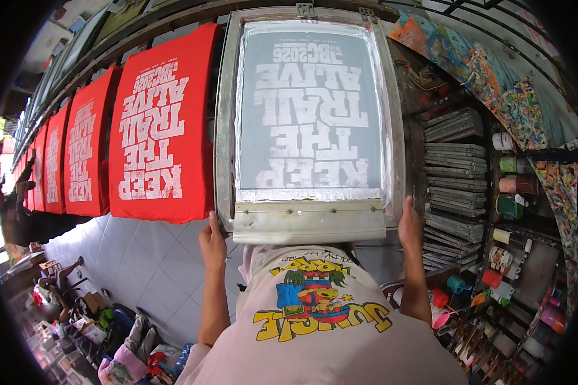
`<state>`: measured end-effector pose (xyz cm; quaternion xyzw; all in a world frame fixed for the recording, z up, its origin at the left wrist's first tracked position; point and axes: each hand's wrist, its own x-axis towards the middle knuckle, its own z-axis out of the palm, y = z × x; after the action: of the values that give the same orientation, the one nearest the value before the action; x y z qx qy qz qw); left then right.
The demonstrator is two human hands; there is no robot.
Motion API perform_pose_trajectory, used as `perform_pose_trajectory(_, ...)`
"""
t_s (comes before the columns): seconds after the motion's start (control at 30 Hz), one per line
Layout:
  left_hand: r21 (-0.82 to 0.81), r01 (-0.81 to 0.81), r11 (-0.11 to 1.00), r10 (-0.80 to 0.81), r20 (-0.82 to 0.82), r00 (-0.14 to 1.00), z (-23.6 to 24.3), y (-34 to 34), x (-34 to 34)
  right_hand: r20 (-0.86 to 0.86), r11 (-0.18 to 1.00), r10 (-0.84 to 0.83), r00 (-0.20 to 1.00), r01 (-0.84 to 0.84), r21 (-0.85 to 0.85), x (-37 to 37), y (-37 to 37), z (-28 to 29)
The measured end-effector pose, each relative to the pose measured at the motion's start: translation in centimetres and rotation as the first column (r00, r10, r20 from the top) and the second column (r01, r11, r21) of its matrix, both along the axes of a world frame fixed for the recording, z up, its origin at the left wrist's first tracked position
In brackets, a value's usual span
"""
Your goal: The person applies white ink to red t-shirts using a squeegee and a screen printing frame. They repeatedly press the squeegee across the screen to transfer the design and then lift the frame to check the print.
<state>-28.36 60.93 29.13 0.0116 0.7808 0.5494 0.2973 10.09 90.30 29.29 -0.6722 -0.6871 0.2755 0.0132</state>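
Screen frame (227,128) is held — fingers (408,206) at both sides.

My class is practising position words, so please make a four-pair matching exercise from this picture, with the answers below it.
Things
1. Left hand
2. Stacked frames
3. Right hand
4. Red cloths with pale prints

Places
A. In a row to the left of the large screen frame
B. By the large screen frame's near right corner
C. By the large screen frame's near left corner
D. Piled to the right of the large screen frame

Right pairs: 1-C, 2-D, 3-B, 4-A
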Motion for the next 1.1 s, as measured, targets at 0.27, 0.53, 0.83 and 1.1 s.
perform_pose_trajectory(0.27, -0.198, 0.151, 0.968, -0.173, -0.098, 0.980, 3.6, -0.2, -1.8, 0.085, 0.993, 0.024, 0.996, -0.014, -0.117, -4.0, 1.3, 7.7)
perform_pose_trajectory(0.53, -0.152, 0.129, 0.980, -0.137, -0.043, 0.990, 6.5, 6.5, -4.9, -0.185, 0.994, -0.095, 0.978, 0.082, -0.078, -4.2, 6.0, 4.1)
perform_pose_trajectory(0.83, -0.088, 0.037, 0.995, -0.054, -0.200, 0.978, 3.2, 7.1, -5.3, -0.590, 0.951, -0.201, 0.782, 0.301, 0.075, -7.6, 5.1, 1.6)
perform_pose_trajectory(1.1, 0.013, -0.137, 0.990, 0.138, -0.128, 0.982, 7.1, -3.1, -4.8, -0.711, 0.978, -0.001, 0.703, 0.148, 0.145, -9.6, -1.4, 4.5)
